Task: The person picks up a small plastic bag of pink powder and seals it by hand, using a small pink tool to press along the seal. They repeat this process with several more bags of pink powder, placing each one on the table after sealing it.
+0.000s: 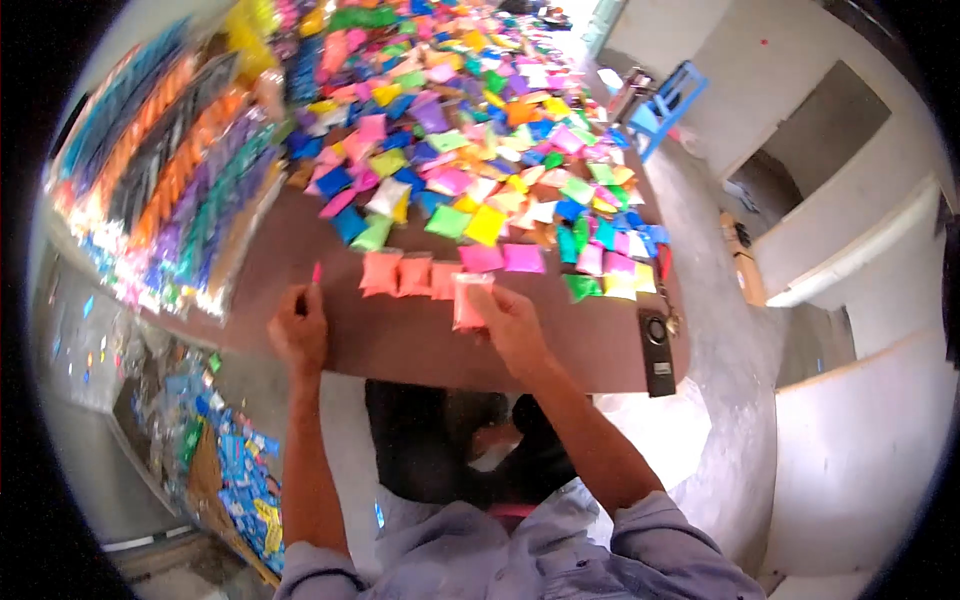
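Between the thumb and fingers of my right hand [515,325] is a small coral-pink packet [469,305], held above the brown table [400,340] near its front edge. Just beyond it, a row of coral packets [381,272] lies flat, with magenta packets [523,258] to their right. My left hand [299,328] is closed at the table's left front edge. A small thin pink object [317,272] sticks up from its fingertips, too small to make out its kind.
Heaps of colourful packets [485,224] cover the far table. Clear bags of coloured twisted pieces [165,170] lie at the left. A black device [656,352] with a dial sits at the right edge. A blue chair [668,105] stands beyond; wrappers [245,470] fill a container below left.
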Motion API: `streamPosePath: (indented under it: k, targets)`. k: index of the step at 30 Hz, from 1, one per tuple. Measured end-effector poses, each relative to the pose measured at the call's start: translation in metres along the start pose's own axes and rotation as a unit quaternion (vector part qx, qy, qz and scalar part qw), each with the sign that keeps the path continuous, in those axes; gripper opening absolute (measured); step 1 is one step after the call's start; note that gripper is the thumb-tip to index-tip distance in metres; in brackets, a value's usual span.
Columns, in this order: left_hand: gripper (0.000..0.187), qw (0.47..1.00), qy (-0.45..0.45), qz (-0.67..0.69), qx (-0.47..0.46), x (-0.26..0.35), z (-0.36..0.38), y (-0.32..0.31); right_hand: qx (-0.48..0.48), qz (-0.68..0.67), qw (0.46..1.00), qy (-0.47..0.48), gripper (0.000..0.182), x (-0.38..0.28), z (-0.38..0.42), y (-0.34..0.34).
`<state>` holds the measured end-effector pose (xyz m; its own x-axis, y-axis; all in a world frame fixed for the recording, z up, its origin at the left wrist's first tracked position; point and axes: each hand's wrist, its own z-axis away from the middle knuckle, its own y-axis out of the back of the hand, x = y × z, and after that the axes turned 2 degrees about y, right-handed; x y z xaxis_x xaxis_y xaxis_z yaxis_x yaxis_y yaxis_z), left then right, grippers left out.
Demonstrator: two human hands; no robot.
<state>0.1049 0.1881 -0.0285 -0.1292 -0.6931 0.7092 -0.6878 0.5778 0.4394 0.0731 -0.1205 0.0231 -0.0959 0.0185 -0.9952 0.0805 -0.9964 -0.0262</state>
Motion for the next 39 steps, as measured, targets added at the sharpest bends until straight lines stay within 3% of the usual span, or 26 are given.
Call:
streamPosePath:
  k: [5,7,10,19,23,25,29,31,33,36,39]
  targets:
    - [0.017,0.999,0.008,-0.001,-0.042,0.002,-0.002,0.005,0.130,0.008,0.989,0.076,0.032,0.021,0.027,0.035]
    - [0.017,0.999,-0.004,-0.008,-0.036,-0.003,-0.002,0.002,0.176,0.176,0.960,0.131,0.031,0.028,0.041,0.061]
    - [0.017,0.997,-0.019,-0.062,-0.037,-0.015,-0.001,-0.003,0.188,0.277,0.937,0.101,0.031,0.035,0.061,0.089]
    - [0.013,0.975,-0.048,-0.209,-0.055,0.003,0.002,0.001,0.247,0.043,0.952,0.178,0.024,0.048,0.065,0.091]
    - [0.014,0.972,-0.059,-0.214,-0.079,0.008,0.008,0.010,0.192,0.029,0.970,0.145,0.018,0.045,0.072,0.097]
    - [0.013,0.982,-0.137,-0.130,-0.002,-0.004,0.012,0.011,0.222,0.088,0.949,0.205,0.014,0.042,0.072,0.098]
    - [0.013,0.968,-0.175,-0.180,-0.003,0.032,0.036,0.026,0.229,0.065,0.940,0.246,0.011,0.054,0.069,0.100]
    - [0.014,0.980,-0.041,0.079,-0.178,0.077,0.058,0.022,0.208,0.059,0.948,0.235,0.011,0.046,0.072,0.100]
    - [0.016,0.974,-0.047,0.061,-0.215,0.110,0.080,-0.007,0.206,0.042,0.949,0.236,0.014,0.049,0.068,0.099]
    - [0.018,0.923,0.004,0.185,-0.337,0.199,0.114,-0.041,0.211,0.037,0.948,0.236,0.015,0.044,0.071,0.101]
    - [0.021,0.882,0.061,0.247,-0.397,0.221,0.140,-0.075,0.226,0.089,0.937,0.252,0.015,0.038,0.075,0.099]
